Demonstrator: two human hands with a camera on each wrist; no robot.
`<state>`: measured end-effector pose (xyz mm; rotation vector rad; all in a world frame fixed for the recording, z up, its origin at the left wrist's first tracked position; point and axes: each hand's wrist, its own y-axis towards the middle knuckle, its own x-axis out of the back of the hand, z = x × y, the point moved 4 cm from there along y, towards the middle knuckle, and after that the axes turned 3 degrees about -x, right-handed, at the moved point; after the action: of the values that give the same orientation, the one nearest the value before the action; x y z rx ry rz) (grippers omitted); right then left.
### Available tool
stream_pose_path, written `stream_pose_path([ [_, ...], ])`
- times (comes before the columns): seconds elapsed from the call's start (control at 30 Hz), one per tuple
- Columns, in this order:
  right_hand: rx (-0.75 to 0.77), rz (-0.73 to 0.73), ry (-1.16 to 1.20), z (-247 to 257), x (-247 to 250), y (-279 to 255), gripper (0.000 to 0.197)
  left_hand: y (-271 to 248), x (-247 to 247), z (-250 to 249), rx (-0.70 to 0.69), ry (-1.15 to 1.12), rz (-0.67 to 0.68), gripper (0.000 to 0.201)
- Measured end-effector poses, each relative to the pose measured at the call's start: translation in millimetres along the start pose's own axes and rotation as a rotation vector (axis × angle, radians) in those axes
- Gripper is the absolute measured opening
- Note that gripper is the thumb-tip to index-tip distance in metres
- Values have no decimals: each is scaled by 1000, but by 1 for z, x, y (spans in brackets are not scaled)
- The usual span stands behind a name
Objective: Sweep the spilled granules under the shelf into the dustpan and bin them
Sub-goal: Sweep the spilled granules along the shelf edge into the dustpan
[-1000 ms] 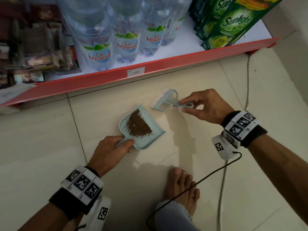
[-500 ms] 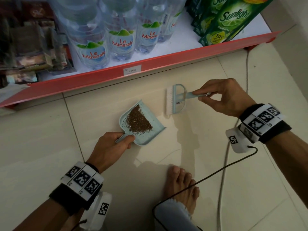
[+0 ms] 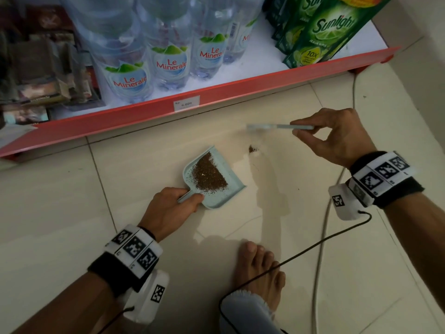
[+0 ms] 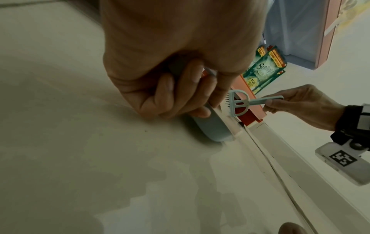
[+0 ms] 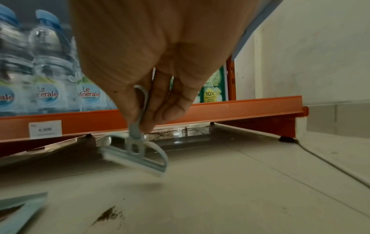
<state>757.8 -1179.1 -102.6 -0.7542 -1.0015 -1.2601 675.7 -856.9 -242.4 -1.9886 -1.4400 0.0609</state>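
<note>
Fingers of the left hand curl around the handle of the pale-blue dustpan, which lies on the floor tile holding a dark-brown wedge of granules. Rightward, a small granule patch lies loose; the right hand pinches a hand brush above.

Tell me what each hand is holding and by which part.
The left hand grips the dustpan by its handle. The right hand pinches the small brush by the end of its handle.
</note>
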Motion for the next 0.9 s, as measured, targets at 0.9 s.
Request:
stream_pose_path([
  [0.9, -88, -4, -290, 41, -32, -19, 30, 32, -53, -50, 165, 129, 142, 45],
])
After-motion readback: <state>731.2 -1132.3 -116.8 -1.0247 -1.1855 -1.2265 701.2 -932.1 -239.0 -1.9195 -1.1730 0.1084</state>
